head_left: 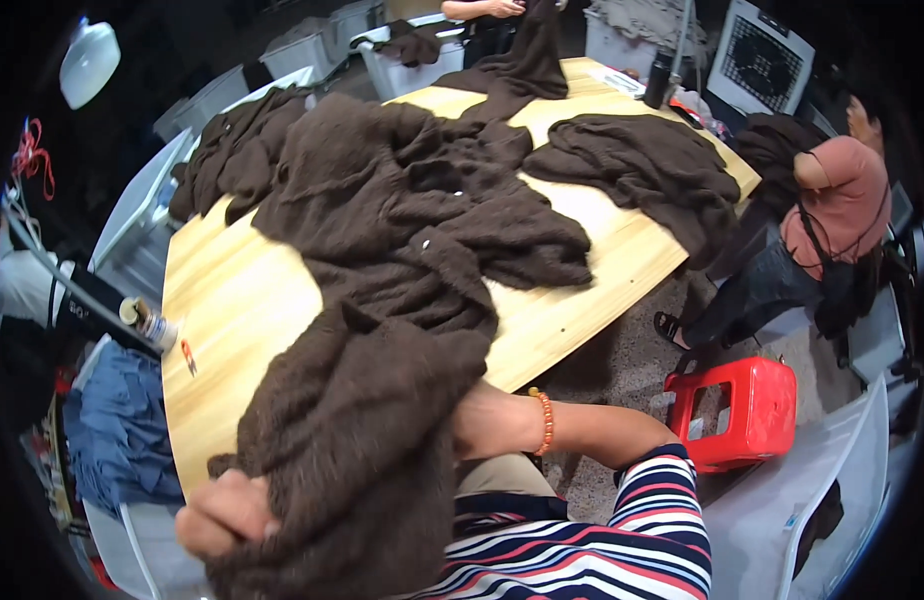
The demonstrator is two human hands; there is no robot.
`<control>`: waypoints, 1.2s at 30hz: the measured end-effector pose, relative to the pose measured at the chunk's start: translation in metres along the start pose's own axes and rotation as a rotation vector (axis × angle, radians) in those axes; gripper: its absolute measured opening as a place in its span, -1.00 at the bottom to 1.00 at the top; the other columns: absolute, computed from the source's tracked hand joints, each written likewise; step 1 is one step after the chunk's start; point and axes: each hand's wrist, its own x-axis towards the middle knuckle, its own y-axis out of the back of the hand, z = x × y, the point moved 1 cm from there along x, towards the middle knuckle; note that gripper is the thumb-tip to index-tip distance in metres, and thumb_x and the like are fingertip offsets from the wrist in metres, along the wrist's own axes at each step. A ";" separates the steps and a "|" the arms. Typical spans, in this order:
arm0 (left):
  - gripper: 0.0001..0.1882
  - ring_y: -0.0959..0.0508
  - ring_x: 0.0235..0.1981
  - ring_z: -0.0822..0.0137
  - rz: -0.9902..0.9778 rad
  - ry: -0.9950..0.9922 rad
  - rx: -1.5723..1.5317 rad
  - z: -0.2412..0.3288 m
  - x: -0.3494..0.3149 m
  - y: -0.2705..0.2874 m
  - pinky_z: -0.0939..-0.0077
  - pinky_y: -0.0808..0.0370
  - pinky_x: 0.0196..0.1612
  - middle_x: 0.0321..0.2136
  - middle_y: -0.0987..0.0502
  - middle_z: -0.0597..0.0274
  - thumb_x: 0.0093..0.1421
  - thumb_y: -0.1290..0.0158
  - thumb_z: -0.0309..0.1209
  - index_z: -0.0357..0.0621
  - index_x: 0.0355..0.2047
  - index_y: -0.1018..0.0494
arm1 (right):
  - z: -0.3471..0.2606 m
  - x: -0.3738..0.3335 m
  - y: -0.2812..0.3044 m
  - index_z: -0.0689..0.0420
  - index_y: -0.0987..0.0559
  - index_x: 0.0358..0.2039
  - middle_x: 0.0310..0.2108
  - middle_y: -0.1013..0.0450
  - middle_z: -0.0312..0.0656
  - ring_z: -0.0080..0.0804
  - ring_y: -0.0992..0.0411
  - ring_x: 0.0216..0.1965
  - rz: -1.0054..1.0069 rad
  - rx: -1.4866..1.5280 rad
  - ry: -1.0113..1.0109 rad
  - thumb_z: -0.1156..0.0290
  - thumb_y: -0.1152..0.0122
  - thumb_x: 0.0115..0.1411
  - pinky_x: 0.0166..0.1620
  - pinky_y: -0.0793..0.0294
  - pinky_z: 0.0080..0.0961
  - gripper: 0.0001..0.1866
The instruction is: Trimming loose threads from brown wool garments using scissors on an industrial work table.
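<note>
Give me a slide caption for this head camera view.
Both hands, left hand and right hand, grip a dark brown knitted garment over a wooden table.

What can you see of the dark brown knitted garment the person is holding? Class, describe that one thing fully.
The brown knitted garment looks soft, thick and woolly, dark brown all over. It is rumpled, not folded, draping from the person's lap up onto the wooden table, where it meets more brown knitwear. The left hand grips a bunched edge in a fist; the right hand is partly hidden inside its folds.
</note>
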 end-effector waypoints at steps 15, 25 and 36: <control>-0.49 -0.44 0.08 0.17 -0.088 0.161 0.871 -0.250 0.225 0.014 0.35 -0.36 0.12 0.01 -0.44 0.07 -0.01 -0.27 -0.51 -0.19 -0.02 -0.40 | 0.161 -0.082 0.332 0.19 -0.67 -0.29 -0.20 -0.56 0.09 -0.01 -0.54 -0.11 0.744 -0.807 -1.176 0.23 -0.18 0.08 -0.03 -0.51 -0.19 -0.69; 0.09 0.27 0.41 -0.19 -0.404 0.846 1.431 -0.368 0.083 0.098 -0.50 0.21 0.26 0.38 0.09 -0.11 -0.16 -0.35 0.12 0.16 0.35 -0.09 | 0.177 -0.174 0.179 0.07 -0.52 -0.11 -0.20 -0.53 0.07 0.12 -0.46 -0.11 0.654 -0.484 -1.267 0.22 -0.19 0.15 -0.07 -0.46 -0.05 -0.68; -0.53 -0.34 0.05 0.04 -0.448 0.763 1.501 -0.285 0.010 0.154 0.14 -0.40 0.04 -0.07 -0.39 0.15 -0.16 -0.24 -0.40 -0.08 -0.15 -0.49 | 0.164 -0.136 0.104 0.08 -0.47 0.03 -0.28 -0.52 0.19 0.20 -0.48 -0.18 0.401 -0.332 -1.051 0.16 -0.19 0.21 -0.10 -0.46 -0.06 -0.57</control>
